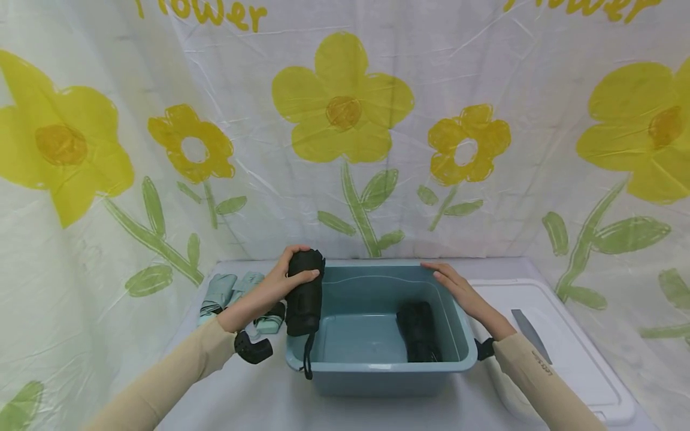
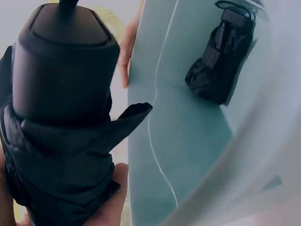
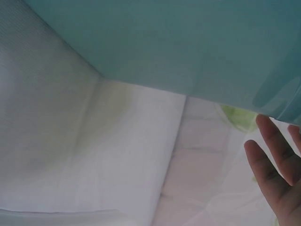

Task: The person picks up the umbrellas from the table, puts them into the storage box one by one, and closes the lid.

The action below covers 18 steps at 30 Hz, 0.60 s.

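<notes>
One black umbrella [image 1: 305, 302] is gripped by the left hand [image 1: 276, 286], fingers curled round it, beside the blue bin [image 1: 380, 383]; a second umbrella [image 1: 417, 332] lies inside. Right hand [image 1: 465, 294]: fingers straight, spread, at the right rim.

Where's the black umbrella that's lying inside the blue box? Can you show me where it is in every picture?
Head: the lying black umbrella is right of the middle and low down, in the right part of the blue box.
Left wrist: the lying black umbrella is at the upper right, inside the box.
Right wrist: it's not in this picture.
Shared landmark: the blue box shows in all three.
</notes>
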Each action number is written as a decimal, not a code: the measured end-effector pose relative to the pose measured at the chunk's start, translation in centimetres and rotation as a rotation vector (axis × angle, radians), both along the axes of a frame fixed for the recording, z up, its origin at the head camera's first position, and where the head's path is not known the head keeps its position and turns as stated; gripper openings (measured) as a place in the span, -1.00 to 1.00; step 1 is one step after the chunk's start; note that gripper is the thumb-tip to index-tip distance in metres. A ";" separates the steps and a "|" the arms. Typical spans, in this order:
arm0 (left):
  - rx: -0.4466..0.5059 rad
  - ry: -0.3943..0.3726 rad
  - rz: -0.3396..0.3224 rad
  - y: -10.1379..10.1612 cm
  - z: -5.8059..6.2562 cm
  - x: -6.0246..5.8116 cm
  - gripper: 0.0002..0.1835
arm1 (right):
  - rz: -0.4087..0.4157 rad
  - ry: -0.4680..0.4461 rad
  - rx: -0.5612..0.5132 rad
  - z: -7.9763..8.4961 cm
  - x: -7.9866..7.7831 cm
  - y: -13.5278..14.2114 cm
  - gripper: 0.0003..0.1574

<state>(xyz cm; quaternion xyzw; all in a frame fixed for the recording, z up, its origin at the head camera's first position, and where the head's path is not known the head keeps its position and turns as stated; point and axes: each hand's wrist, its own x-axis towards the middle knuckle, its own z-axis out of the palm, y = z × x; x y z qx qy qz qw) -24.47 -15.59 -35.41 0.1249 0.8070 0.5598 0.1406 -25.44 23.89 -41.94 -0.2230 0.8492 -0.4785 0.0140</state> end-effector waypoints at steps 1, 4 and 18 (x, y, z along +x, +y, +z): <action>0.004 -0.007 -0.001 0.2 0.1 -0.1 -0.34 | 0.000 -0.001 0.000 0.0 0.0 0.0 -0.47; 0.011 -0.020 0.001 1.0 0.1 -0.2 -0.35 | 0.001 -0.003 -0.001 0.0 -0.1 0.0 -0.47; 0.042 -0.104 -0.040 4.2 -1.7 -0.7 -0.39 | 0.007 -0.009 -0.022 -0.1 -0.1 -0.1 -0.48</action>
